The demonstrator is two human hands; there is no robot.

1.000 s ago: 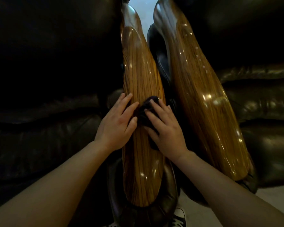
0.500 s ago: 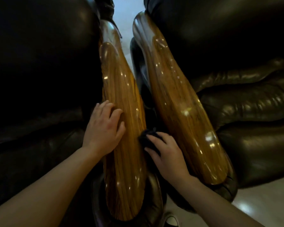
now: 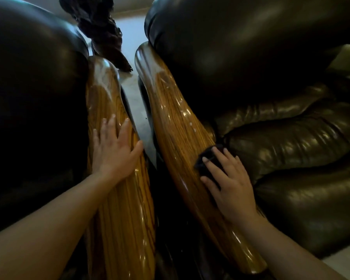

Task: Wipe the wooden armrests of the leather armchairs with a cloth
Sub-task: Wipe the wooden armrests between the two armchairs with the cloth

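Note:
Two glossy wooden armrests run side by side up the middle. On the left armrest (image 3: 121, 215) my left hand (image 3: 114, 151) lies flat, fingers spread, holding nothing. My right hand (image 3: 228, 180) presses a small dark cloth (image 3: 207, 158) onto the right armrest (image 3: 176, 126), near its inner edge beside the seat cushion. Most of the cloth is hidden under my fingers. The left leather armchair (image 3: 34, 98) is very dark; the right leather armchair (image 3: 291, 138) shows shiny folds.
A narrow gap (image 3: 143, 126) separates the two armrests, with pale floor showing through. A dark carved wooden piece (image 3: 103, 31) stands on the floor beyond the gap. Pale floor (image 3: 343, 263) also shows at the lower right.
My right hand has carried the cloth from the left armrest across the gap onto the right armrest. My left hand stays flat on the left armrest. The view has shifted up and right.

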